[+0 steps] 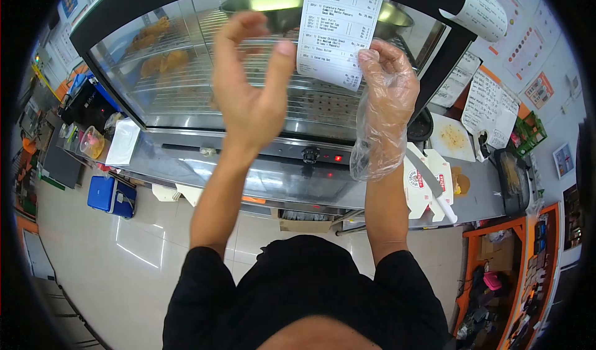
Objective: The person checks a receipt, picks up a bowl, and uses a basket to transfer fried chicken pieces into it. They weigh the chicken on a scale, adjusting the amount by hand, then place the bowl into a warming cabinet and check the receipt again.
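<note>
A long printed order receipt [338, 30] hangs in front of the glass food warmer [205, 108]. My right hand [391, 95], in a loose clear plastic glove, pinches the receipt's lower right edge between thumb and fingers. Bare and raised to the left of the paper, my left hand [251, 83] has its thumb and fingers apart, with nothing in it. Behind the glass, several fried chicken pieces [164, 62] lie on wire racks at the left. A metal bowl [264, 2] shows behind the receipt, partly hidden.
A knife [433, 185] lies across white and red takeaway boxes [425, 179] on the steel counter [292, 179]. Right of the warmer is a stained cutting board [452, 138]. A blue cooler box [112, 196] stands on the floor at left; orange shelving [521, 232] is at right.
</note>
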Demonstrator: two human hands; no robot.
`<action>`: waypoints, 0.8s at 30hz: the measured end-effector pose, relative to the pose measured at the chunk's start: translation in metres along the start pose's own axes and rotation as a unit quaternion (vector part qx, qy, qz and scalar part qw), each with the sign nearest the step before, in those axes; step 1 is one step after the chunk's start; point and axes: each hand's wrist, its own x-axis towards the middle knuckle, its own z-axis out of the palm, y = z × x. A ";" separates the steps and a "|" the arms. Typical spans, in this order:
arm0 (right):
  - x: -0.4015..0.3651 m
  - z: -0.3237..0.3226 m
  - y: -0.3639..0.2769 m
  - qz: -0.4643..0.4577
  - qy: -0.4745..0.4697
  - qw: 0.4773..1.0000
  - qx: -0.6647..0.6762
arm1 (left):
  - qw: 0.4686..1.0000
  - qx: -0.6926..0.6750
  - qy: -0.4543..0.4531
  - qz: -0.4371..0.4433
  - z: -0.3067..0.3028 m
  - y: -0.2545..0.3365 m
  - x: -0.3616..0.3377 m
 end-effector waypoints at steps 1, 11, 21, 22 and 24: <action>0.000 0.000 0.000 -0.002 -0.002 1.000 -0.004 | 0.988 -0.079 -0.027 -0.128 0.007 0.011 -0.011; 0.002 0.003 -0.006 0.011 0.001 1.000 0.013 | 0.878 -0.260 -0.116 -0.385 0.019 0.009 -0.018; -0.023 -0.003 -0.008 0.062 -0.023 0.996 0.054 | 0.864 -0.290 -0.099 -0.400 0.022 0.014 -0.022; -0.026 -0.003 -0.006 0.061 -0.025 0.996 0.056 | 0.863 -0.291 -0.101 -0.400 0.023 0.013 -0.023; -0.032 -0.005 -0.005 0.073 -0.028 0.995 0.060 | 0.862 -0.294 -0.097 -0.402 0.024 0.013 -0.023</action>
